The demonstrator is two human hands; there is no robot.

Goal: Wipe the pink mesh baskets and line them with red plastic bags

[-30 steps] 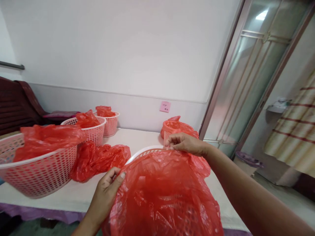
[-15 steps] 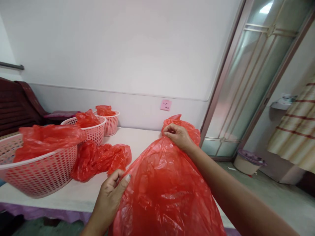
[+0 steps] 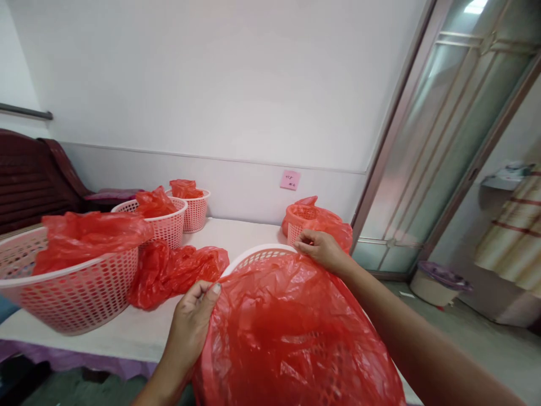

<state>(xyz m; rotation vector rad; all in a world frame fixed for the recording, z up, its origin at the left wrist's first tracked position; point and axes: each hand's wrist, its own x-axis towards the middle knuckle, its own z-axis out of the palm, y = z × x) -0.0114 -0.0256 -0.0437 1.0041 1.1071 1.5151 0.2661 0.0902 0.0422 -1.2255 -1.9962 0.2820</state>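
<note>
- Pinched narrow, the left hand (image 3: 192,318) holds the edge of the red bag (image 3: 291,321) between thumb and curled fingers.
- The right hand (image 3: 324,252) is also nearly closed, its thumb and fingertips at the bag's far edge; film seems caught between them, though I cannot tell how much.
- From the left grip, I have the body of the red bag toward 4 o'clock; from the right grip it falls toward 6 o'clock, spread over the near basket (image 3: 262,251).
- The bag's stretched edge runs between the two grips, so from the right fingertips I find the left ones at roughly 8 o'clock.
- A bare arc of the basket's pale rim shows at 11 o'clock of the basket, between the hands. Each hand is by one end of that arc, so neither is clearly nearer; I cannot tell if fingertips press on the rim.
- I cannot judge a long axis for the basket: the film hides its sides and the view cuts off its near part.
- At 11 o'clock from the left hand, the loose red bag (image 3: 180,272) lies crumpled on the table (image 3: 243,230); the large basket (image 3: 84,293) stands at 9 o'clock.
- Just beyond the right hand, toward 12 o'clock, I see the draped bag (image 3: 332,225) around the far small basket (image 3: 293,232).
</note>
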